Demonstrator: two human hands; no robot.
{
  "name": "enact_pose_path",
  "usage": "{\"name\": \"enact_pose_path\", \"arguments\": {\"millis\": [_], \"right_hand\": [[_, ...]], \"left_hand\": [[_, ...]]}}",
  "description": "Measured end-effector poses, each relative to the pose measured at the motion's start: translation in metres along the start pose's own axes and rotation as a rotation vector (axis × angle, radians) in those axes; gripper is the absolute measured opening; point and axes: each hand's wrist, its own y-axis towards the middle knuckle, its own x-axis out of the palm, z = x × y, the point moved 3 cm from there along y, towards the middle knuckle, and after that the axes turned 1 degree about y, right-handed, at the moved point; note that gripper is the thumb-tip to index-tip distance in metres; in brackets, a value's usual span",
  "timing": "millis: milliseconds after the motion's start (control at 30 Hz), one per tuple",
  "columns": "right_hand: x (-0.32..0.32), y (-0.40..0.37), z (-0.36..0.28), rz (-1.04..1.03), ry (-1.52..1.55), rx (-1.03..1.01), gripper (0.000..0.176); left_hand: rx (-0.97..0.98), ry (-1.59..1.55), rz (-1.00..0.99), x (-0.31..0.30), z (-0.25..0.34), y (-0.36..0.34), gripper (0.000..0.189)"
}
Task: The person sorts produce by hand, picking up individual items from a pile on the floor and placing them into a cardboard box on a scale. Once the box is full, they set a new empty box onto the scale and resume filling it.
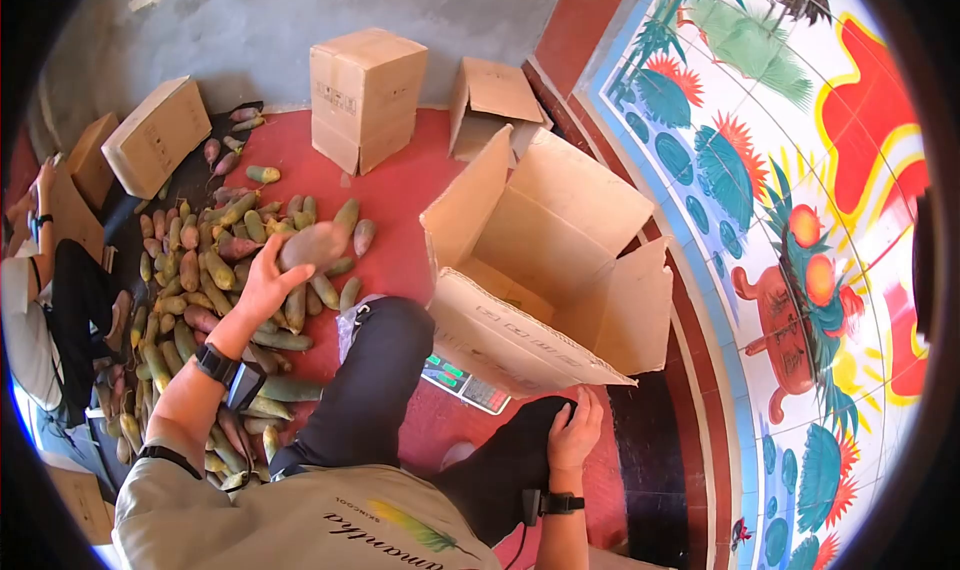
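Note:
My left hand (268, 282) is closed around a thick pinkish radish (314, 246), lifted over the right side of a big pile of green and reddish radishes (215, 275). Resting on my right knee, my right hand (575, 432) has its fingers stretched out and holds nothing. Between that hand and the pile stands a cardboard box (478, 322) with its flaps spread open. It sits on a scale (466, 384) with green buttons, largely covered by the box. The visible part of the box's inside shows only bare cardboard.
Against the grey wall stand a tall closed carton (366, 100) and an open carton (493, 105). Another carton (157, 138) leans at the back left. A co-worker (50, 290) sits at the left edge near a carton. A tiled mural wall (760, 270) rises on the right.

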Motion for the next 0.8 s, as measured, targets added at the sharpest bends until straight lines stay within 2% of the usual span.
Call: {"name": "enact_pose_path", "arguments": {"millis": [67, 133, 267, 400, 500, 600, 733, 800], "right_hand": [[-0.003, 0.000, -0.002, 0.007, -0.004, 0.010, 0.036], [-0.005, 0.001, -0.004, 0.020, 0.005, 0.007, 0.036], [-0.006, -0.003, -0.001, 0.015, 0.067, 0.048, 0.037], [-0.009, -0.004, 0.001, 0.057, 0.037, 0.030, 0.037], [-0.008, -0.007, 0.002, 0.061, 0.015, 0.049, 0.036], [-0.006, -0.009, 0.005, 0.067, 0.029, 0.048, 0.034], [-0.007, -0.007, 0.002, 0.074, 0.038, 0.030, 0.033], [-0.005, -0.006, 0.002, 0.043, 0.064, 0.065, 0.035]], "left_hand": [[0.182, -0.064, -0.018, 0.016, 0.057, 0.009, 0.055], [0.266, -0.071, -0.067, 0.033, 0.097, 0.017, 0.055], [0.416, -0.070, -0.200, 0.081, 0.142, 0.032, 0.056], [0.459, -0.034, -0.252, 0.135, 0.146, 0.043, 0.058], [0.448, 0.114, -0.312, 0.163, 0.151, 0.045, 0.055], [0.356, 0.290, -0.410, 0.177, 0.156, 0.045, 0.053], [0.340, 0.355, -0.360, 0.180, 0.148, 0.049, 0.047], [0.443, 0.316, -0.269, 0.181, 0.140, 0.051, 0.038]]}}
